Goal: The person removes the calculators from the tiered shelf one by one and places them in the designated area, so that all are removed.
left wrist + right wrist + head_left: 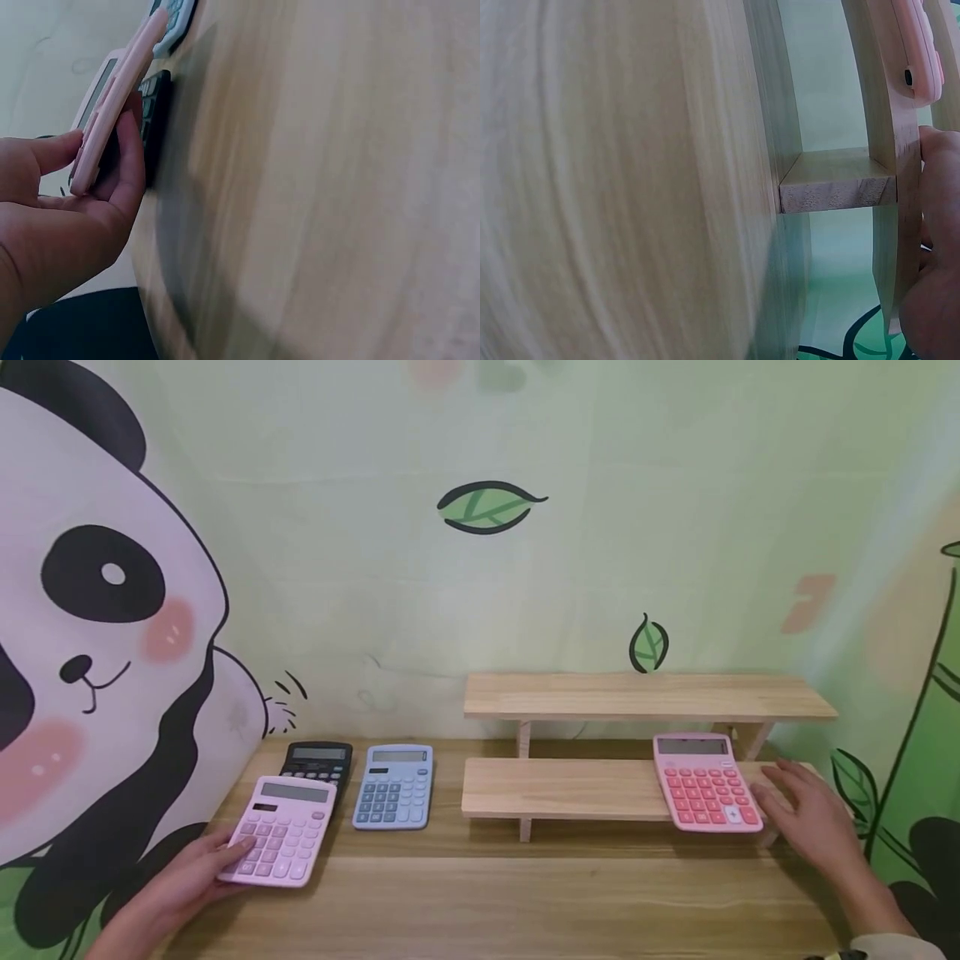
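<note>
My left hand (183,872) grips a pale pink calculator (288,839) by its lower left side, thumb on the front and fingers behind. In the left wrist view that calculator (120,97) is tilted, raised off the table. Behind it, partly covered, lies a black calculator (318,760); a blue calculator (393,789) lies to the right. On the lower shelf (562,789) sits a brighter pink calculator (705,785), its bottom edge reaching past the shelf front. My right hand (813,814) is at that shelf's right end, fingers loosely extended beside the calculator; I cannot tell whether they touch it.
A two-tier wooden stand stands at the back right of the wooden table (480,902), its upper shelf (637,697) above and behind the lower one. A short support (836,191) holds up the lower shelf. Behind hangs a green backdrop (337,568) with a printed panda.
</note>
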Demonstrator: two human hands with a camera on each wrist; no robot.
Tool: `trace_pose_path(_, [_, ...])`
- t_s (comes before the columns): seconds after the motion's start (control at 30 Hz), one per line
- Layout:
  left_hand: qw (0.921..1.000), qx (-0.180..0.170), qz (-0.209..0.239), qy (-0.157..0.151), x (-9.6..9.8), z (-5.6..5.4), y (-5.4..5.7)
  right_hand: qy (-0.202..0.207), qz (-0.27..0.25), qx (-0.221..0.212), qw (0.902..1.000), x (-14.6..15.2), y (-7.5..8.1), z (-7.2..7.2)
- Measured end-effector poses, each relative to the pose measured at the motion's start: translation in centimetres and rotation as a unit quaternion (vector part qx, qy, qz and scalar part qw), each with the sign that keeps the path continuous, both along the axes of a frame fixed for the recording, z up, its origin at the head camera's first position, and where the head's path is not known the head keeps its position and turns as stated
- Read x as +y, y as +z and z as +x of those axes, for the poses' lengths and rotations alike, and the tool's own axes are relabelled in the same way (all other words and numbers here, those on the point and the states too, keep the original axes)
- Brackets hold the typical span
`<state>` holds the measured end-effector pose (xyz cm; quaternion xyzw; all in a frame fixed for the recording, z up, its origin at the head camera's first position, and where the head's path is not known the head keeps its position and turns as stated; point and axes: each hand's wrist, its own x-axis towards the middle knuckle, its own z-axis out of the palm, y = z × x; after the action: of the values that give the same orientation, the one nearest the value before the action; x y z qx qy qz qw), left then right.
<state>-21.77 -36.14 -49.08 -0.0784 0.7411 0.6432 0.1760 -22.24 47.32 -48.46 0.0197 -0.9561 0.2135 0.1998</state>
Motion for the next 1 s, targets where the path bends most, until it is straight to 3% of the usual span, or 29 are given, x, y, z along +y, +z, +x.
trace_pose_path(0.2, [0.9993,-0.016,0.02,-0.028,-0.4,1.0,-0.7,-0.002,0.001,0.0,1.0,0.0,0.1,-0.1])
trace_pose_path(0.5, [0.9996,-0.019,-0.02,-0.009,-0.6,1.1,-1.0,-0.003,-0.001,-0.007,1.0,0.1,0.0,-0.1])
trace_pose_path(0.83, [0.9913,0.007,-0.131,0.003,-0.7,0.5,-0.5,-0.003,-0.002,-0.006,1.0,0.1,-0.1,0.1])
trace_pose_path(1.0, [0.9796,0.024,-0.199,-0.007,-0.4,0.6,-0.3,-0.002,-0.001,-0.007,1.0,0.2,-0.1,0.0])
